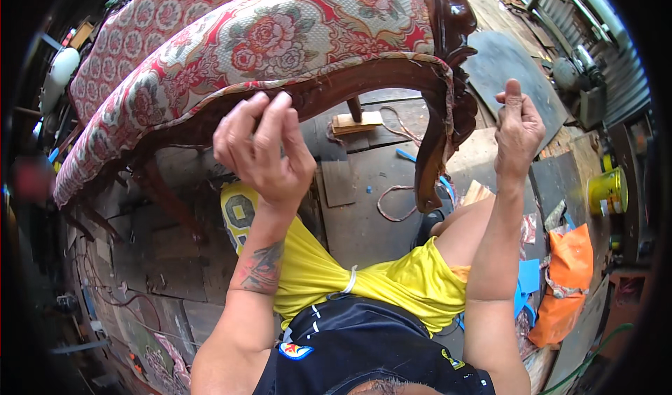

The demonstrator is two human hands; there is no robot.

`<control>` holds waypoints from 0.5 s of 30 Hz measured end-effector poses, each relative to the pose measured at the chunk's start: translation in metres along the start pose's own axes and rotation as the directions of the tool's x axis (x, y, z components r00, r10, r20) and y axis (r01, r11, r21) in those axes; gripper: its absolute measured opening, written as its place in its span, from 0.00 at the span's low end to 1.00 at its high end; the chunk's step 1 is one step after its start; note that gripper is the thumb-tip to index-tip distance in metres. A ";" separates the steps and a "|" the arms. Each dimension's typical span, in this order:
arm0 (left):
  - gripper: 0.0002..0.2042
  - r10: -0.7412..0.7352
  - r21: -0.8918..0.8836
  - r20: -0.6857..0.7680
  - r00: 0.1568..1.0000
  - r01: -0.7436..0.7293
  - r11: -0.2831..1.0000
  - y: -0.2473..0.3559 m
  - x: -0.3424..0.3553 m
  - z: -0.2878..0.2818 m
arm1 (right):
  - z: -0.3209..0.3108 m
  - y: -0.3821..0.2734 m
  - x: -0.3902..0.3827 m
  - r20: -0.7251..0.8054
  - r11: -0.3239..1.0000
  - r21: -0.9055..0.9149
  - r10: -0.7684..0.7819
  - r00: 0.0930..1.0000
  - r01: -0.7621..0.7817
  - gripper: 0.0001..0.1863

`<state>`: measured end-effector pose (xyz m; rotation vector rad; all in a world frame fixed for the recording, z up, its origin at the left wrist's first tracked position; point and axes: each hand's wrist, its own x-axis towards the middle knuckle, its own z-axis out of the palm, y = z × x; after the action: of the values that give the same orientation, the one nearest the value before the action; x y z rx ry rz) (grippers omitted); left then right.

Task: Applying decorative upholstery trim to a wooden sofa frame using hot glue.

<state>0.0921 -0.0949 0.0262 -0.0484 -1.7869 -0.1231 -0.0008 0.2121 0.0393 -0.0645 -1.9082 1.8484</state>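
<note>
From the head view, I find the flowered sofa (280, 45) straight ahead of the person, its dark wooden rail (350, 80) facing the lap and a curved front leg (432, 158) at the right, so the edge of the cover lies within easy reach. The left hand (266, 150) is raised before the rail, fingers loosely bent; I cannot tell whether that grip has hold of anything fine or touches the wood. The right hand (518, 125) is up beside the front leg, apart from it, fingers curled in and thumb upward; I see nothing in that grip, but its inside is hidden from me. Under the sofa, another leg seems to rest on a wooden block (367, 120), which I judge is there to prop it level. A loose cord (383, 209) lies on the floor (350, 223); farther right I see an orange bag (570, 276) and a yellow can (606, 190).
</note>
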 end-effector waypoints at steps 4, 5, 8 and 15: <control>0.07 -0.057 0.021 0.148 0.987 0.055 0.998 -0.045 0.033 -0.006 | 0.012 0.007 0.001 0.046 0.999 -0.030 -0.014 0.999 0.015 0.22; 0.08 -0.056 -0.017 0.173 0.983 0.060 0.998 -0.050 0.039 -0.008 | 0.014 0.008 0.000 0.057 0.993 -0.112 -0.043 0.997 0.049 0.22; 0.10 -0.053 -0.063 0.297 0.953 0.074 0.995 -0.054 0.055 -0.013 | 0.027 0.006 -0.006 0.103 0.969 -0.210 -0.110 0.989 0.130 0.21; 0.12 -0.152 -0.045 0.304 0.940 0.174 0.984 -0.050 0.054 -0.010 | 0.031 0.002 -0.011 0.161 0.944 -0.258 -0.167 0.973 0.205 0.20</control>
<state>0.0852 -0.1479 0.0781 0.0319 -2.0894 -0.3133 -0.0030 0.1799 0.0346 0.1530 -2.1727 1.4916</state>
